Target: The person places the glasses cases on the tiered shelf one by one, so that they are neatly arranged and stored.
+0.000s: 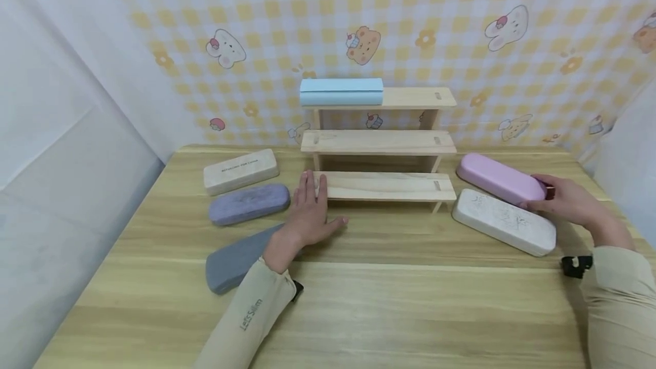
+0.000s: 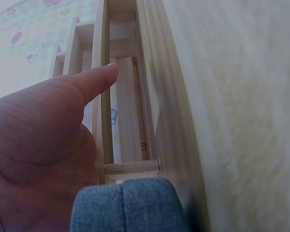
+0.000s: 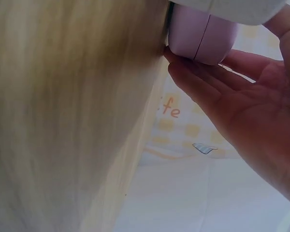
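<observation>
Head view has the smooth pink, rounded oblong case (image 1: 499,178) sitting toward the far right corner of the wooden tabletop (image 1: 384,312), angled so its right end points at the right edge. That end is pinched by the right hand (image 1: 566,201), thumb on the near side and fingers curled round the far side, so the gap is only about as wide as the case itself. In the right wrist view the end is seen tucked between thumb and fingers; whether it's lifted at all can't really be told.

Right up against the near side, a white oblong case with grey markings (image 1: 504,222) is parked, kinda crowding the thumb. Just off the pink one's left end, a three-tier pale wooden rack (image 1: 389,187) is set near the far edge, with a light blue folded-flap case (image 1: 341,94) on its top tier, left side.

The rack's lowest tier is touched at its left end by the left hand (image 1: 307,218), fingers straight, thumb spread, nothing gripped. Toward the left edge, a cream lettered case (image 1: 241,171), a mottled purple case (image 1: 248,204) and a slate-grey case (image 1: 233,262) are lined up, the last partly covered by the left forearm.
</observation>
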Demonstrator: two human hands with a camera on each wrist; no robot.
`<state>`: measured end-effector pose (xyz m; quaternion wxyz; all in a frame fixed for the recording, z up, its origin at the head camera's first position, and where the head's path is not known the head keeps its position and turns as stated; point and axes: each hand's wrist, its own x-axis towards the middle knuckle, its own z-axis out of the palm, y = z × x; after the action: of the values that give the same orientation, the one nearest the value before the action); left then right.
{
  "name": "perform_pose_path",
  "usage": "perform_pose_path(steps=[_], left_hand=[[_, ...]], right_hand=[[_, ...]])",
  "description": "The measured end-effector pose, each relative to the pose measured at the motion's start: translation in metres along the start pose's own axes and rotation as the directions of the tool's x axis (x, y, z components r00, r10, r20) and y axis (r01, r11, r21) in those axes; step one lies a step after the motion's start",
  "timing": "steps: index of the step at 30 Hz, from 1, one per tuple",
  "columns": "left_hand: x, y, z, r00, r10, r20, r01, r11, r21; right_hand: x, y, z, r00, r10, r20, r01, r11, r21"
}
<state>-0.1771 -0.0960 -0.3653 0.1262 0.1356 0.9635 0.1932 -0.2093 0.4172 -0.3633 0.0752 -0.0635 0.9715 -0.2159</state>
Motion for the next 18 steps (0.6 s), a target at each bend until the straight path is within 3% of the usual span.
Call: perform_pose_path(steps=[8, 18], left_hand=[[0.002, 0.000, 0.001, 1.000, 0.000, -0.001, 0.000, 1.000, 0.001], [-0.002, 0.002, -0.003, 1.000, 0.010, -0.016, -0.011, 1.000, -0.008]], right_hand=[[-0.004, 0.000, 0.000, 1.000, 0.001, -0.019, -0.001, 1.000, 0.027], [-0.015, 0.003, -0.006, 0.999, 0.012, -0.032, -0.008, 0.990, 0.144]])
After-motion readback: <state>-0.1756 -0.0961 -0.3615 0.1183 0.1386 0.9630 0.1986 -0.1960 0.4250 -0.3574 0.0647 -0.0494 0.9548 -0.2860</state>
